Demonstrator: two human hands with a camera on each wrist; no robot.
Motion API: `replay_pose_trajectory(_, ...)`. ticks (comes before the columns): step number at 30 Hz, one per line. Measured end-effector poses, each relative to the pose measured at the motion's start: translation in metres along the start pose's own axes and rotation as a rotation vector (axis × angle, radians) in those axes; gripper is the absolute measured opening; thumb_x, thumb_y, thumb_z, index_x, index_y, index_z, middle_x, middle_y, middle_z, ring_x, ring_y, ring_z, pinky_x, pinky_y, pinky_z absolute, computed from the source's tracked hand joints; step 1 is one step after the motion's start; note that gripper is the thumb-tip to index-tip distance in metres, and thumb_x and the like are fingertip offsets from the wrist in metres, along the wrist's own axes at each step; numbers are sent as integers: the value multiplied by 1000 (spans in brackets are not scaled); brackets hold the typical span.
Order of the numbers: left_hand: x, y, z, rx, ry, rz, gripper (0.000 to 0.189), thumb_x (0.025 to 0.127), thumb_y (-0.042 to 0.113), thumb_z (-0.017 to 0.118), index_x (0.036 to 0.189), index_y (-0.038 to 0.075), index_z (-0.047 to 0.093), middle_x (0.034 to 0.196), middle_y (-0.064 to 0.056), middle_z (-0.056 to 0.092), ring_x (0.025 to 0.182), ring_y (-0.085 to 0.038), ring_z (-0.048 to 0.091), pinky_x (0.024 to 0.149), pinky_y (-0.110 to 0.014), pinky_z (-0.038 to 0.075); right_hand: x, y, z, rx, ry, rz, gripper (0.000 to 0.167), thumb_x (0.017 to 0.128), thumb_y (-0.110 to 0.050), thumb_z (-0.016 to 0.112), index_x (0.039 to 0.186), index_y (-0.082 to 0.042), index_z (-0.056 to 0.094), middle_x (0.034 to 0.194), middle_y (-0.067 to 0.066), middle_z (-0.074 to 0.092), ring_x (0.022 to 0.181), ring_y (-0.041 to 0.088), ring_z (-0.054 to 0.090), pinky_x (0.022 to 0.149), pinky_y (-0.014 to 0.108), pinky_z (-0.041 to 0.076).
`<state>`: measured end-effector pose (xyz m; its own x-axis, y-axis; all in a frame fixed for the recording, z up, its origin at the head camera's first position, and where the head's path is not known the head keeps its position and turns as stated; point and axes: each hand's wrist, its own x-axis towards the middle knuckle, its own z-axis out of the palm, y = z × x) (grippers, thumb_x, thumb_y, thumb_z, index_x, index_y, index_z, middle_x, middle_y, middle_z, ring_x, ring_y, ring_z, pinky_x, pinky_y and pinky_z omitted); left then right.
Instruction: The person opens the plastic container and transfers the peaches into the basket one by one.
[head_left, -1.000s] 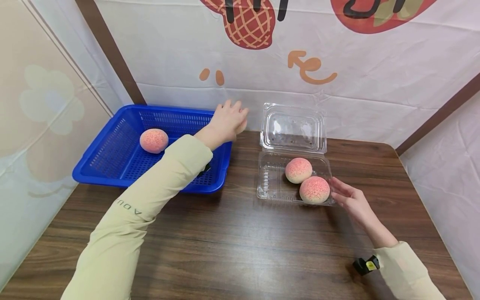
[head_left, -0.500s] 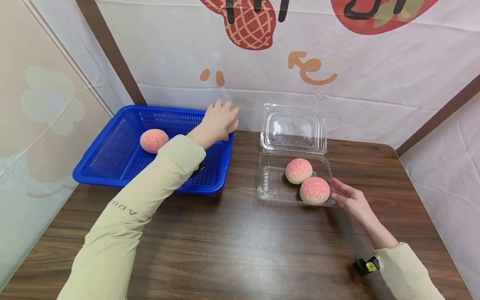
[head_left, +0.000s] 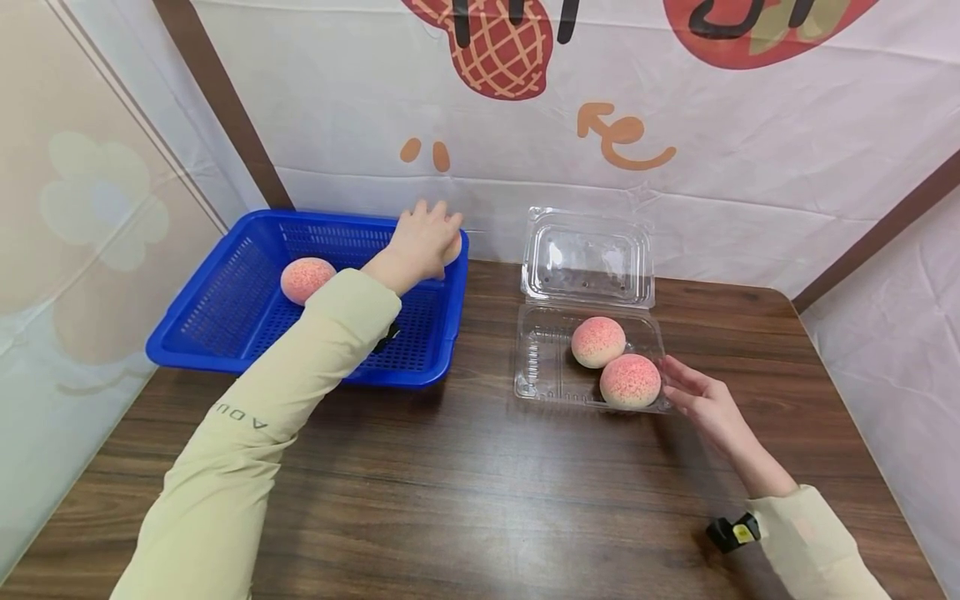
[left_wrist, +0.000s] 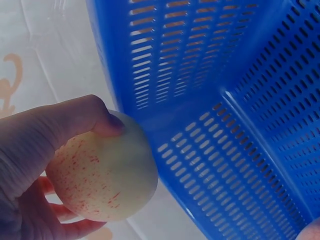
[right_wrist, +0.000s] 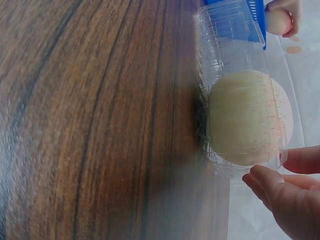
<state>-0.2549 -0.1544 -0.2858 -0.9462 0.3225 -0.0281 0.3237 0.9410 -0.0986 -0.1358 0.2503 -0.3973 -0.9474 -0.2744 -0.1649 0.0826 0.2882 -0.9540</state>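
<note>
My left hand (head_left: 418,242) grips a peach (left_wrist: 107,175) above the back right corner of a blue plastic basket (head_left: 454,333). In the left wrist view the thumb lies over the peach's top and the fingers curl beneath it, close to the basket wall. Another pink peach (head_left: 306,280) lies inside the basket. To the right, a clear plastic clamshell box (head_left: 542,358) stands with its lid raised, and two peaches (head_left: 598,342) sit in its right half. My right hand (head_left: 705,404) pinches the box's right rim between thumb and fingers, as the right wrist view shows.
Everything stands on a dark wood-grain table (head_left: 480,500). A printed white cloth (head_left: 337,100) hangs behind it, with further cloth at both sides. A small black device (head_left: 733,532) is at the right sleeve.
My left hand has moved left with the peach, from the space between box and basket to the basket's back right corner. The right hand stays at the box.
</note>
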Motion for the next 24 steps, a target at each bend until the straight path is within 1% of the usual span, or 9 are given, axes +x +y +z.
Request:
replay_pose_trajectory(5,-2,-5,1,-16,-8,-17,77,64,22,82,126,4,40,123,-20,40,108,-41,38,85,-54,39,1,1,0,7,-2,0,57,93,-8,48,140,9,20,142,28,23,122,5,39,84,9,40)
replay_pose_trajectory(7,-2,-7,2,-19,-9,-23,76,63,22,83,124,3,41,122,-20,41,108,-41,38,85,-54,39,1,1,-1,5,0,2,57,93,-8,48,140,9,20,142,28,24,122,5,39,84,9,40)
replay_pose_trajectory(13,-4,-14,6,-26,-16,-39,76,62,23,84,121,2,42,118,-20,41,106,-41,38,86,-54,39,0,-1,0,3,5,-5,57,93,-8,48,140,9,20,141,28,24,117,0,41,83,9,40)
replay_pose_trajectory(16,-5,-18,8,-28,-26,-49,77,63,23,83,123,2,41,119,-21,40,107,-42,38,86,-55,39,0,-1,0,6,4,-4,57,93,-8,48,140,9,20,141,29,24,117,-1,41,83,9,40)
replay_pose_trajectory(19,-6,-22,11,-31,-38,-64,77,65,23,82,126,2,39,121,-22,39,108,-43,37,86,-55,39,0,0,0,0,0,-4,58,93,-11,49,140,9,20,141,29,23,122,5,40,83,9,40)
replay_pose_trajectory(22,-7,-27,14,-39,-47,-77,75,67,22,80,127,2,38,123,-24,38,109,-44,36,87,-56,38,1,2,0,-12,-2,-7,60,93,-13,50,140,9,20,142,28,24,126,16,37,83,9,39)
replay_pose_trajectory(23,-7,-28,15,-43,-50,-81,75,68,21,79,127,2,38,123,-24,38,109,-45,36,87,-56,37,2,5,-2,18,3,-20,58,93,-12,50,140,8,22,141,28,26,126,18,37,83,10,40)
replay_pose_trajectory(24,-7,-30,15,-48,-52,-84,72,70,21,78,127,2,38,123,-24,38,110,-45,35,87,-57,37,2,5,-1,17,5,-18,58,93,-12,50,140,8,22,142,27,26,127,19,37,83,10,40)
